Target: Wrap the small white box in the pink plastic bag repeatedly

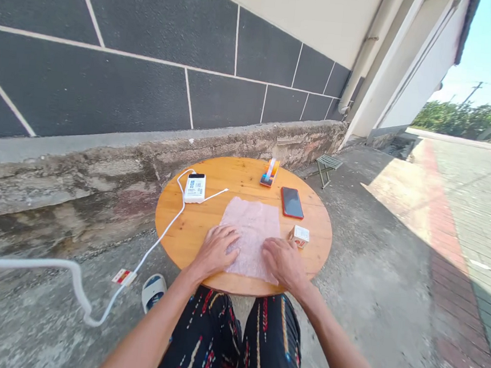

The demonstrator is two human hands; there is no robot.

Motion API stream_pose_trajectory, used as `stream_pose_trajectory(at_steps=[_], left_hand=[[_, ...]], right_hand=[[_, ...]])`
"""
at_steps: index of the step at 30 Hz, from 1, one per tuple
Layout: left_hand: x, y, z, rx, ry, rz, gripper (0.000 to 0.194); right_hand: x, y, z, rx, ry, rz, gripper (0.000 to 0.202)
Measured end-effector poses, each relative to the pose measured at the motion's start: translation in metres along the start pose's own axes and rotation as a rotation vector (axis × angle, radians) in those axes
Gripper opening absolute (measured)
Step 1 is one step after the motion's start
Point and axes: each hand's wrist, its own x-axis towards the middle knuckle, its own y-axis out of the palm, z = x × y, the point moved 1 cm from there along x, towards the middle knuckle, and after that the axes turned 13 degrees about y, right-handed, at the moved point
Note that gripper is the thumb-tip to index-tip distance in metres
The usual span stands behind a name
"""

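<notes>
A pinkish, translucent sheet that looks like bubble wrap (252, 236) lies flat on the round wooden table (177, 224). My left hand (217, 247) rests on its left edge, fingers stretched out. On the right edge lies my right hand (282, 261), its fingers extended and slightly bent. Neither hand grips anything. Just beyond my right hand stands a small white and orange box (299, 235). A phone with a red rim (292, 203) lies face up to the right of the sheet.
At the back of the table stands an orange tape dispenser (270, 173). A white power bank-like device (195, 188) with cables sits at the left. One white cable (154, 247) hangs off the table's left side. Beyond are a folding stool (325, 169) and a wall (142, 89).
</notes>
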Motion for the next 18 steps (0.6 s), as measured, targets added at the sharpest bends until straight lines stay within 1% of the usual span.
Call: stream_pose_trajectory(at_steps=[3,5,7,9,12,15,17,18], left_hand=[[-0.002,0.001,0.002,-0.005,0.003,-0.006,0.039],[-0.001,0.000,0.002,-0.011,0.009,-0.016,0.040],[-0.001,-0.001,0.001,-0.014,0.009,-0.024,0.040],[-0.002,-0.001,0.001,-0.012,0.006,-0.029,0.040],[-0.003,0.000,0.000,-0.010,0.015,-0.037,0.040],[-0.003,0.000,0.000,-0.007,0.025,-0.041,0.039],[-0.003,0.000,0.001,-0.007,0.021,-0.044,0.039],[-0.003,0.000,0.001,-0.007,0.017,-0.048,0.039]], right_hand=[[-0.006,-0.026,-0.032,0.032,0.072,-0.165,0.026],[-0.001,-0.039,-0.053,0.008,0.153,-0.204,0.029],[0.007,-0.045,-0.072,0.001,0.246,-0.147,0.042],[0.015,-0.046,-0.088,0.087,0.312,-0.035,0.050],[0.023,-0.045,-0.104,0.299,0.331,0.133,0.044],[0.026,-0.049,-0.107,0.490,0.301,0.295,0.038],[0.027,-0.053,-0.106,0.541,0.339,0.309,0.036],[0.027,-0.055,-0.106,0.544,0.368,0.277,0.037]])
